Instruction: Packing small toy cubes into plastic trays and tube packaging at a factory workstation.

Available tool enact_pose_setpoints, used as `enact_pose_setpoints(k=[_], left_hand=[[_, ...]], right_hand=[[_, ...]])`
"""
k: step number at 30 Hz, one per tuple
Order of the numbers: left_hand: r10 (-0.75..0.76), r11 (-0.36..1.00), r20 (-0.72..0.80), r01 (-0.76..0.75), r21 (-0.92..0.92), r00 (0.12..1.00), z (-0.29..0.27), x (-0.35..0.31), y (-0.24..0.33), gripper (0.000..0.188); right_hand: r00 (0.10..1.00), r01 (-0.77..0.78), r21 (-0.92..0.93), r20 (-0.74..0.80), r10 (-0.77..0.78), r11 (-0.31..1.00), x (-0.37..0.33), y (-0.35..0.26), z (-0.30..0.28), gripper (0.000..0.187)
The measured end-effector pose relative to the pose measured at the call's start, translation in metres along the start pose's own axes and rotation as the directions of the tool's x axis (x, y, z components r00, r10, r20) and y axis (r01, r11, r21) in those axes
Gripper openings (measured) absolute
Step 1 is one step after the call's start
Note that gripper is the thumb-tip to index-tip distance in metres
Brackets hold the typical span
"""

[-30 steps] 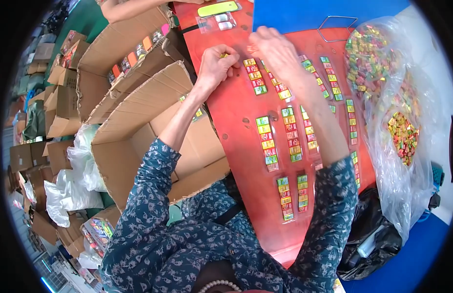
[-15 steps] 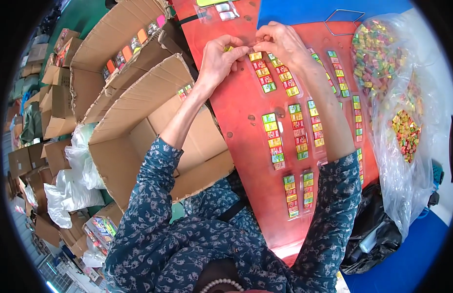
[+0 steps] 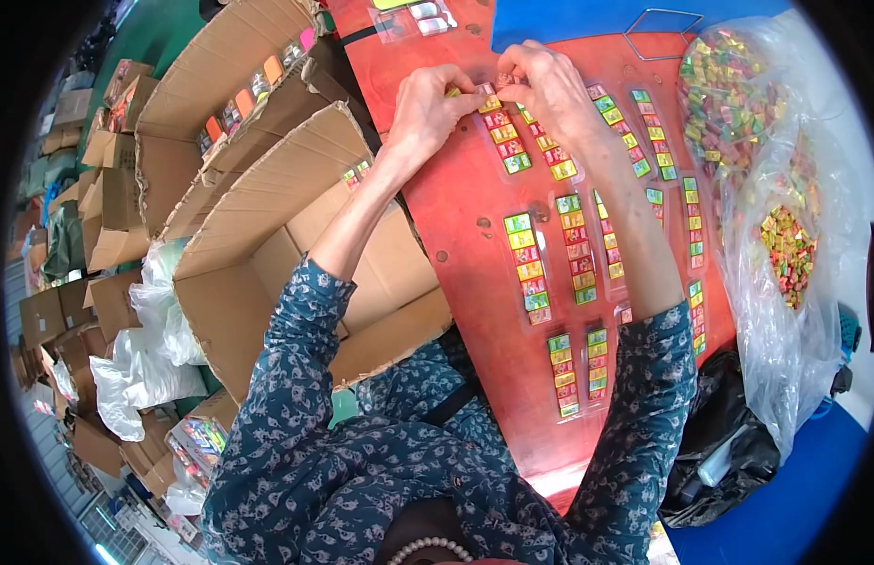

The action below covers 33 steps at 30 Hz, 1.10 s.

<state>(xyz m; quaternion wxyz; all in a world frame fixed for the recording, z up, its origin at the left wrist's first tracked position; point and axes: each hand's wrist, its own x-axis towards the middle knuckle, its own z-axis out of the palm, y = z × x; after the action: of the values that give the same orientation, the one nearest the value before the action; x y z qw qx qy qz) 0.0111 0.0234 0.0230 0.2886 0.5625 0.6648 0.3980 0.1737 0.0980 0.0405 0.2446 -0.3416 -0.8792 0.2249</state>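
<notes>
My left hand point(image 3: 429, 111) is closed, with a small yellow wrapped candy point(image 3: 453, 92) between its fingers. Its thumb tip reaches the upper end of a clear plastic tray point(image 3: 505, 139) holding a row of red, yellow and green candies. Just right of that end, my right hand point(image 3: 548, 87) is bent into a pinch; what its fingertips hold, if anything, I cannot make out. Beneath the right wrist lies a second filled tray point(image 3: 556, 155), partly covered. More filled trays, such as one lower left point(image 3: 526, 268) and one at the right point(image 3: 654, 134), lie on the red table point(image 3: 465, 254).
A big clear bag of wrapped candies point(image 3: 785, 254) lies along the table's right side. Open cardboard boxes point(image 3: 239, 301) stand against its left edge. A bent wire frame point(image 3: 663, 33) lies at the far right, and a black bag point(image 3: 720, 480) sits below the clear one.
My fingertips, close together before, are slightly farther apart, and more of the tray's upper end shows between them. My right forearm has shifted a little left, uncovering more of the trays beside it.
</notes>
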Motion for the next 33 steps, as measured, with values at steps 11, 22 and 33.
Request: enact_pose_setpoints(k=[11, 22, 33], left_hand=[[-0.168, 0.942, 0.131, 0.198, -0.271, 0.977, -0.004, 0.005, 0.005, 0.017], [-0.048, 0.992, 0.022, 0.050, -0.114, 0.999, -0.002, 0.000, 0.008, 0.018], [-0.021, 0.997, -0.087, 0.015, -0.073, 0.996, 0.002, -0.005, 0.008, 0.026]], right_hand=[[0.920, -0.372, 0.715, 0.201, 0.336, 0.592, -0.005, 0.004, -0.016, 0.026], [0.922, -0.324, 0.581, 0.017, 0.387, 0.746, -0.011, 0.016, -0.022, 0.026], [0.999, 0.029, 0.471, -0.047, -0.008, 0.882, 0.026, 0.021, 0.050, 0.008]])
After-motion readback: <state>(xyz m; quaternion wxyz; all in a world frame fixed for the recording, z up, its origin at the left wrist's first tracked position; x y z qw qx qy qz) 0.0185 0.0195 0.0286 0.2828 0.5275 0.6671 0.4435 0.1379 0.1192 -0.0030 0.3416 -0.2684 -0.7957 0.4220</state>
